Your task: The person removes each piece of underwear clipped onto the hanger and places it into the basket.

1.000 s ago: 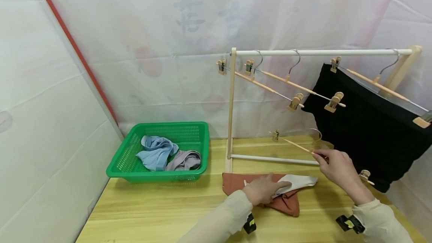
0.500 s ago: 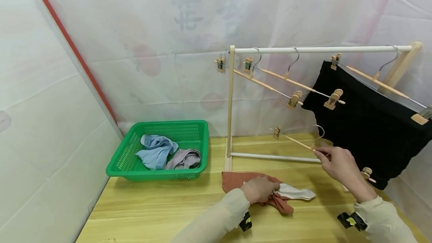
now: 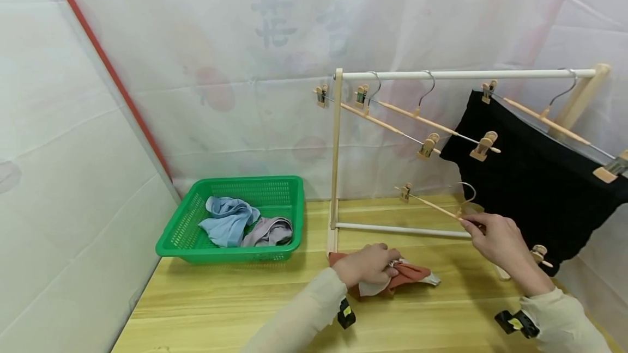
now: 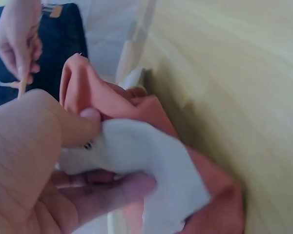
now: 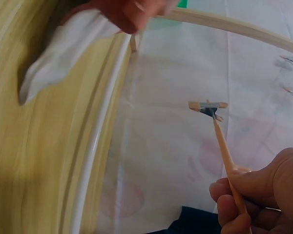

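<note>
In the head view my left hand (image 3: 370,266) pinches a rust-red and white piece of clothing (image 3: 409,274) lying bunched on the wooden table. The left wrist view shows thumb and fingers gripping its white part (image 4: 151,151), which bears small dark print. Its exact kind is unclear. My right hand (image 3: 500,241) holds a wooden clip hanger (image 3: 436,207) by the middle of its bar, above the table and right of the clothing. One clip (image 5: 208,107) points away from the hand in the right wrist view; the other clip (image 3: 538,254) shows beyond the forearm.
A green basket (image 3: 228,255) on the left holds a light blue cloth (image 3: 228,225) and a greyish one (image 3: 270,233). Behind the hands stands a hanging rack (image 3: 337,162) with bare clip hangers and black shorts or a skirt (image 3: 530,184) clipped at the right.
My left hand has gathered up the clothing, which is now more bunched, its right end drawn leftward. The right hand with the hanger has shifted slightly right.
</note>
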Demonstrator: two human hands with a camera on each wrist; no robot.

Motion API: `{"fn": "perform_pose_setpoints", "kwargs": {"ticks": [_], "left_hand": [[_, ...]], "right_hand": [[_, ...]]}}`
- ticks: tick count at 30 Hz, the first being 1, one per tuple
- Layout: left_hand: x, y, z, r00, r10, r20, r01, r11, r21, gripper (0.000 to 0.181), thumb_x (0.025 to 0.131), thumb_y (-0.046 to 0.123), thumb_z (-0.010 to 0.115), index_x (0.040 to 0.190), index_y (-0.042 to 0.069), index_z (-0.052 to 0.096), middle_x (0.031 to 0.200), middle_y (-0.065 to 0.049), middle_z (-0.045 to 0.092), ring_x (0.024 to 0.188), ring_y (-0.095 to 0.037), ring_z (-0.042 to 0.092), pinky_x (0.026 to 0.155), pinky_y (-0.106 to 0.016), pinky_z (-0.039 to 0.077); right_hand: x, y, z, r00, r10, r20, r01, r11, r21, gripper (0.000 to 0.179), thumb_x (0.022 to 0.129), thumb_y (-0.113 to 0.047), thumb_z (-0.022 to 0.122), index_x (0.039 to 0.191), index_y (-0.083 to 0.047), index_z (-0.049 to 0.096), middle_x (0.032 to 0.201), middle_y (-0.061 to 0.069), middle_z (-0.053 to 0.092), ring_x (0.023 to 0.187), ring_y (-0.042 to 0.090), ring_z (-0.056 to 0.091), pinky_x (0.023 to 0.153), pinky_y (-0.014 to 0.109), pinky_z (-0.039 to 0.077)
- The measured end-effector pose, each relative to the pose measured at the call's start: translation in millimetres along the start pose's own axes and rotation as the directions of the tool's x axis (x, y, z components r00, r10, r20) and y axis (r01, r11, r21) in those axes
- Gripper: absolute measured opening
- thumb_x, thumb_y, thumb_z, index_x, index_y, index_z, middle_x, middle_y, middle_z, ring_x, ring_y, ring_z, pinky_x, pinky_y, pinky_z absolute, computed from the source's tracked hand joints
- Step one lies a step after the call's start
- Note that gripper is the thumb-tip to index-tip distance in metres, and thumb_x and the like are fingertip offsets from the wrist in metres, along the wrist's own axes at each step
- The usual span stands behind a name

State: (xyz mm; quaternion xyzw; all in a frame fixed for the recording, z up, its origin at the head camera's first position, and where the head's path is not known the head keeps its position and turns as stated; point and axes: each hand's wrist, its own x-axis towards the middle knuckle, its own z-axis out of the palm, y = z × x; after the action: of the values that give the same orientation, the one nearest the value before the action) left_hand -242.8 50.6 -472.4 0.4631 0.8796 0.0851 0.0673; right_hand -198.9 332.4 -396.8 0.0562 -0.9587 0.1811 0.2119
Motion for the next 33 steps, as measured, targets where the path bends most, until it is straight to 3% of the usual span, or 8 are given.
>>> {"fn": "perform_pose_setpoints", "kwargs": {"ticks": [5,11,15,20,23,29,33], "left_hand": [[-4.0,-8.7,-11.8,0.986,0.072,-0.150,-0.075,0.997,-0.015,0.024,0.101,0.033,0.062,0.120,0.022,0.068,0.090,0.008,0.063,0.074,-0.002,0.046,0.060,-0.012,0.036],[-13.6,-17.8,-29.6,0.961,0.085,-0.264,-0.112,0.990,-0.088,0.011,0.098,0.027,0.067,0.108,0.022,0.070,0.095,0.006,0.069,0.086,-0.006,0.056,0.069,-0.013,0.041],[-20.6,-23.8,-41.2,0.947,0.082,-0.310,-0.123,0.986,-0.116,0.013,0.098,0.021,0.066,0.110,0.019,0.071,0.103,0.001,0.071,0.087,-0.008,0.057,0.068,-0.013,0.041],[-27.5,-30.4,-53.1,0.938,0.042,-0.345,-0.116,0.974,-0.195,0.005,0.099,0.019,0.064,0.101,0.017,0.069,0.097,0.002,0.073,0.067,-0.004,0.047,0.060,-0.012,0.036],[-33.9,-32.9,-61.7,0.938,-0.012,-0.346,-0.083,0.963,-0.257,0.003,0.099,0.020,0.066,0.100,0.018,0.067,0.100,0.002,0.075,0.062,-0.004,0.044,0.060,-0.013,0.037],[-47.6,-38.2,-77.7,0.920,-0.059,-0.388,-0.061,0.955,-0.290,0.012,0.097,0.018,0.069,0.109,0.014,0.070,0.106,-0.002,0.078,0.077,-0.003,0.064,0.071,-0.012,0.048],[-57.0,-43.4,-86.0,0.903,-0.055,-0.427,-0.079,0.953,-0.291,0.012,0.096,0.015,0.069,0.108,0.014,0.071,0.106,-0.002,0.078,0.072,-0.004,0.062,0.067,-0.012,0.045]], "right_hand": [[0.0,-2.9,-1.0,1.000,0.004,0.006,-0.004,1.000,0.005,0.021,0.098,-0.014,0.067,0.108,0.000,0.078,0.090,0.017,0.077,0.055,-0.003,0.044,0.053,0.023,0.034],[-2.0,-9.0,-2.5,1.000,-0.011,-0.005,0.011,1.000,0.024,0.020,0.098,-0.014,0.066,0.108,0.000,0.078,0.088,0.017,0.076,0.051,-0.001,0.040,0.048,0.024,0.031],[-2.4,-11.8,-2.3,0.999,-0.042,-0.017,0.043,0.998,0.034,0.018,0.097,-0.011,0.067,0.106,-0.001,0.078,0.084,0.014,0.076,0.050,-0.001,0.039,0.047,0.023,0.030],[-3.4,-16.7,-2.8,0.998,-0.068,-0.013,0.069,0.997,0.044,0.015,0.096,-0.010,0.068,0.104,-0.002,0.079,0.081,0.012,0.076,0.050,-0.003,0.041,0.047,0.023,0.031],[-3.6,-21.3,-2.4,0.997,-0.076,-0.009,0.076,0.996,0.048,0.015,0.096,-0.010,0.068,0.103,-0.002,0.079,0.080,0.010,0.076,0.050,-0.003,0.041,0.047,0.023,0.031],[-2.6,-29.1,-0.8,0.996,-0.093,-0.003,0.094,0.995,0.043,0.014,0.096,-0.008,0.068,0.103,-0.003,0.079,0.082,0.009,0.076,0.051,-0.003,0.039,0.047,0.022,0.030],[-2.5,-34.4,0.0,0.995,-0.098,0.004,0.098,0.994,0.045,0.014,0.095,-0.008,0.069,0.103,-0.004,0.080,0.083,0.008,0.075,0.052,-0.003,0.039,0.048,0.022,0.030]]}}
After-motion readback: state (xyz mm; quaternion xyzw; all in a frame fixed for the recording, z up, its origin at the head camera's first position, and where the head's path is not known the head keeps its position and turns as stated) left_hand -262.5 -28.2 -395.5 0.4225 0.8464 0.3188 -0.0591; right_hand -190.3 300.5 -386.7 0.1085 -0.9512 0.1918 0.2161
